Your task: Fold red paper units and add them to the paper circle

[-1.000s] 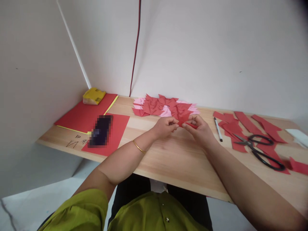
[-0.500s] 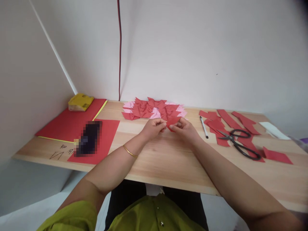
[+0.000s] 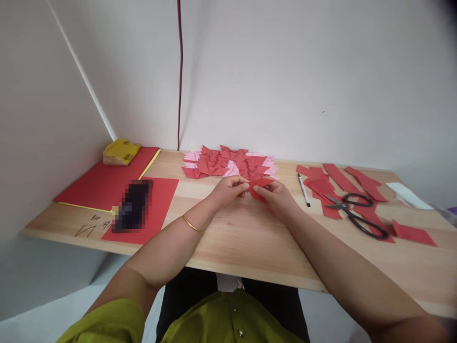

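Observation:
Both hands meet over the middle of the wooden table. My left hand and my right hand pinch a small folded red paper piece between their fingertips, just above the tabletop. Right behind them lies a spread of several folded red and pink paper pieces. A gold bangle sits on my left wrist.
Red paper sheets lie at the left with a blurred dark object and a yellow packet on them. To the right are a pen, red paper strips, black scissors and a red scrap. Walls close off the back and left.
The view swung to the right and then settled. My hands stay together on the red piece, turning it slightly; it now shows flatter between the fingers.

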A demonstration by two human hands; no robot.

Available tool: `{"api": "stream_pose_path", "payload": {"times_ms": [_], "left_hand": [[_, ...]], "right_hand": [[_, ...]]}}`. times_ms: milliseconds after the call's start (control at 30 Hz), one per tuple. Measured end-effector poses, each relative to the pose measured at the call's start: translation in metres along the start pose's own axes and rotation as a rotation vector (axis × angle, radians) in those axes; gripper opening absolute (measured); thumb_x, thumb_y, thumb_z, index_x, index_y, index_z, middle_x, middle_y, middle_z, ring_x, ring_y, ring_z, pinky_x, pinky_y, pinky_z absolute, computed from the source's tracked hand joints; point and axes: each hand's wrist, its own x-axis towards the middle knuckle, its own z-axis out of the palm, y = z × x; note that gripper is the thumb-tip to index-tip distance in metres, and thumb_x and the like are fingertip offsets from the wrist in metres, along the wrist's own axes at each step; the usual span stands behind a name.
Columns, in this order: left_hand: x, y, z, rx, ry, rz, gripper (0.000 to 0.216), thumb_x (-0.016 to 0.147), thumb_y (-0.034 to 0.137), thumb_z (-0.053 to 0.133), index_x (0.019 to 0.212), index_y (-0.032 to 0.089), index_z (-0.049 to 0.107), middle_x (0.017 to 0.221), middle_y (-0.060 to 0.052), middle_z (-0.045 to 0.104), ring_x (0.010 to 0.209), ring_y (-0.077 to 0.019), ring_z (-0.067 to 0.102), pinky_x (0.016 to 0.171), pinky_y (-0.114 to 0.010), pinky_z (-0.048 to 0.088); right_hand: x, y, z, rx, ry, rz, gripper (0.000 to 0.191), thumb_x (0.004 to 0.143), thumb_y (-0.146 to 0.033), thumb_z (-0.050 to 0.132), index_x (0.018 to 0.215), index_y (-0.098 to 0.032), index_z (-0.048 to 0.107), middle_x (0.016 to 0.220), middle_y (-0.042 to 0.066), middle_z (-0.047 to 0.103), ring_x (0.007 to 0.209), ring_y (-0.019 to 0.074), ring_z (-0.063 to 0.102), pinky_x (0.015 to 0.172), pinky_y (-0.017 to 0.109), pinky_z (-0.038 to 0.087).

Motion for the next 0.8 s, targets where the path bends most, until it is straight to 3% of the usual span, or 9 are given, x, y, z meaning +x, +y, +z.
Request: {"api": "stream_pose_path", "payload": {"times_ms": [133, 333, 600, 800], "left_hand": [[0.0004, -0.0004, 0.0008, -0.053, 0.022, -0.007, 0.016, 0.07, 0.028, 0.064, 0.075, 0.012, 0.062, 0.067, 0.0, 0.059, 0.057, -0.0071, 0.05, 0.06, -0.022, 0.04], [-0.0011, 0.0031, -0.0003, 0.05, 0.016, 0.035, 0.015, 0.071, 0.026, 0.063, 0.067, 0.012, 0.059, 0.057, 0.002, 0.054, 0.054, -0.0071, 0.047, 0.054, -0.021, 0.036], [0.0006, -0.001, 0.002, -0.092, 0.002, -0.071, 0.02, 0.069, 0.028, 0.065, 0.08, 0.012, 0.063, 0.065, 0.001, 0.058, 0.056, -0.0073, 0.05, 0.058, -0.023, 0.039], [0.0021, -0.005, 0.0012, -0.146, 0.025, -0.072, 0.016, 0.067, 0.025, 0.066, 0.076, 0.012, 0.063, 0.068, 0.0, 0.06, 0.058, -0.0077, 0.052, 0.059, -0.023, 0.042]], "right_hand": [[-0.0024, -0.0041, 0.0026, -0.025, 0.013, -0.03, 0.024, 0.068, -0.038, 0.073, 0.082, -0.022, 0.062, 0.075, 0.0, 0.066, 0.067, 0.0144, 0.06, 0.063, 0.028, 0.046], [-0.0059, -0.0081, 0.0022, -0.18, 0.034, -0.057, 0.028, 0.07, -0.043, 0.07, 0.082, -0.02, 0.059, 0.07, -0.001, 0.063, 0.059, 0.0123, 0.054, 0.056, 0.025, 0.041], [-0.0062, -0.0086, 0.0033, -0.194, 0.098, -0.053, 0.028, 0.071, -0.044, 0.069, 0.08, -0.02, 0.058, 0.063, -0.003, 0.057, 0.052, 0.0101, 0.047, 0.05, 0.023, 0.037], [-0.0054, -0.0079, 0.0031, -0.257, 0.077, -0.112, 0.028, 0.072, -0.045, 0.067, 0.081, -0.02, 0.058, 0.071, -0.001, 0.06, 0.061, 0.0129, 0.052, 0.059, 0.025, 0.042]]}}
